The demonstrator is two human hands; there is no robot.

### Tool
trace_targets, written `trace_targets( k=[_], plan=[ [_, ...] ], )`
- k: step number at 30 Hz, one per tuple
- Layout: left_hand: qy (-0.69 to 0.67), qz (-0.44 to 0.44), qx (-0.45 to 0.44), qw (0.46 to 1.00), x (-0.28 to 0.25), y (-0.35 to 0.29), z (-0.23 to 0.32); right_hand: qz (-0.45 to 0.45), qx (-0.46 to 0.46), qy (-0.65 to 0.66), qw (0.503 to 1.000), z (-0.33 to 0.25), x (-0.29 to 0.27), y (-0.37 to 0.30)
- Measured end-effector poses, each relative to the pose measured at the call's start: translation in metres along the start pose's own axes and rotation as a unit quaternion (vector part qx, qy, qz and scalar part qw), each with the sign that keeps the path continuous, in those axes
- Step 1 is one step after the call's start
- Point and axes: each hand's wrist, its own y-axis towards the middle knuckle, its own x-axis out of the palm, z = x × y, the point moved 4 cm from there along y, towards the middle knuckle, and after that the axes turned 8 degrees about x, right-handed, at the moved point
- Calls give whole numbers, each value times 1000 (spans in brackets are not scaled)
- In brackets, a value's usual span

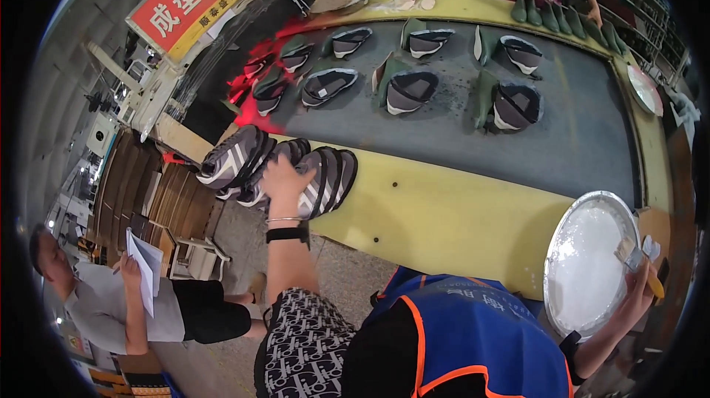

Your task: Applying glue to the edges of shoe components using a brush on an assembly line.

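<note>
My left hand (287, 183) reaches over a bunch of grey shoe uppers (329, 180) with white stripes, near the left end of the yellow ledge. Its fingers are spread and rest on or just above the uppers; contact is hard to make out. In my right hand (634, 296), at the far right, is a brush (631, 255) with a yellow handle. The brush's bristles are over the right side of a round metal basin (549, 268), whose inside is coated with something white and wet-looking.
Past the yellow ledge (444, 202), a dark conveyor belt (355, 132) carries several shoe uppers with green lasts beside them. Red light falls on its left end. Two people work across the belt, near a row of green lasts (551, 17). A person with papers (144, 265) stands left.
</note>
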Motion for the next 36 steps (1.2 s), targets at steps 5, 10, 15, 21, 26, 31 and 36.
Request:
trace_targets(
  k=[5,10,15,21,26,31,36],
  plan=[
    [-90,-164,5,982,26,-15,-21,-2,-8,30,1000,-1,14,-4],
    [-126,-200,140,961,25,-27,30,-7,8,-6,1000,-8,17,-8],
    [-269,-315,349,841,8,-45,88,-2,-6,-27,1000,-8,1,8],
    [-266,-257,491,789,-11,-81,124,-46,-79,-196,976,31,-47,50],
    [-258,-143,444,846,-6,-96,129,-117,144,201,962,72,-69,90],
    [-271,-93,433,855,-23,-90,121,-126,-2,57,990,84,-71,102],
    [-320,8,419,849,-82,-101,115,-220,28,57,973,92,-70,109]
  ],
)
